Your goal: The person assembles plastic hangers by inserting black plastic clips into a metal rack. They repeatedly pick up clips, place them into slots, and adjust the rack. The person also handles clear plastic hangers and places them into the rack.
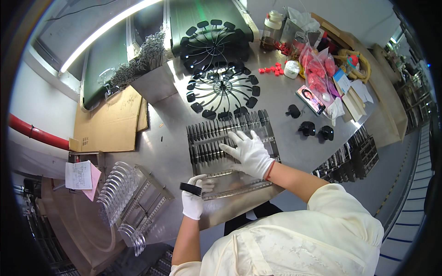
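Note:
A metal rack [275, 146] lies on the steel table in front of me, with rows of upright dark, blade-like pieces [202, 132] in its far half. My right hand [251, 155], in a white glove, reaches over the rack with its fingers spread. Its fingertips are at the row of dark pieces; whether they touch any, I cannot tell. By the rack's near left corner, my left hand [193, 202], also gloved, is closed on a short, curved black strip [190, 188]. Part of that strip is hidden by the fingers.
Beyond the rack stand round black spoked holders [223, 86] with flat paddles, near a green conveyor [193, 14]. A second rack [149, 193] with clear curved pieces [115, 188] sits at left. At right lie a phone [311, 100], black parts [307, 129] and bags of red pieces [316, 73].

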Motion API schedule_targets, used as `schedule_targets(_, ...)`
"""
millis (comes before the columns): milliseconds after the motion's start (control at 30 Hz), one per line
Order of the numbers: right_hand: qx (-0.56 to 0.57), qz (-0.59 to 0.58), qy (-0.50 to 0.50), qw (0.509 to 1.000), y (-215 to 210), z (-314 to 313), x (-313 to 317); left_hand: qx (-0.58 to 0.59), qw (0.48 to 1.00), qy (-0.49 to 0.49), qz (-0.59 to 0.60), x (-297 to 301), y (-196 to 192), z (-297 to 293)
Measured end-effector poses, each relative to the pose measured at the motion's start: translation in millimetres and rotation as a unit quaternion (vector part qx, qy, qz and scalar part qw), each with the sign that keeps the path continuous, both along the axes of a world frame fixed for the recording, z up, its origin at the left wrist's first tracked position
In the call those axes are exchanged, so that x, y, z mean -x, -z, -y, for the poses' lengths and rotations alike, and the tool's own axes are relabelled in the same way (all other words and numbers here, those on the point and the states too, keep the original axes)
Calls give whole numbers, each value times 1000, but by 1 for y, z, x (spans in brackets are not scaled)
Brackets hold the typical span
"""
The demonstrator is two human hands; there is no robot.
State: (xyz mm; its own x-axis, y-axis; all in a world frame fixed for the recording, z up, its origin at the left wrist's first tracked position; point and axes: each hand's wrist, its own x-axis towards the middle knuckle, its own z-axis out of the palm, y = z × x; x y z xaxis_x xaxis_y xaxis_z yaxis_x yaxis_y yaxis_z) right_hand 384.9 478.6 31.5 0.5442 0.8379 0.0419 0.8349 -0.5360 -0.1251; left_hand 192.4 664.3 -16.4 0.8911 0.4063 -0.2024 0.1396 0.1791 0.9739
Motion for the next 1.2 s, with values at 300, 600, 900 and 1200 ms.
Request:
schedule_targets(300, -301, -425, -73, 850, -33, 34, 34, 36, 960, 271, 58, -31, -10, 44)
schedule_targets(600, -411, -710, 99, 563, 18, 56, 44, 79, 928, 346, -110, -50, -25, 73)
schedule_targets(900, -411, -388, -2, 825, 48, 34, -34, 9, 1000, -23, -18, -36, -5, 52)
schedule_targets(1200, -295, -152, -51, 942, 32, 28, -34, -512, 791, -325, -85, 10, 14, -27)
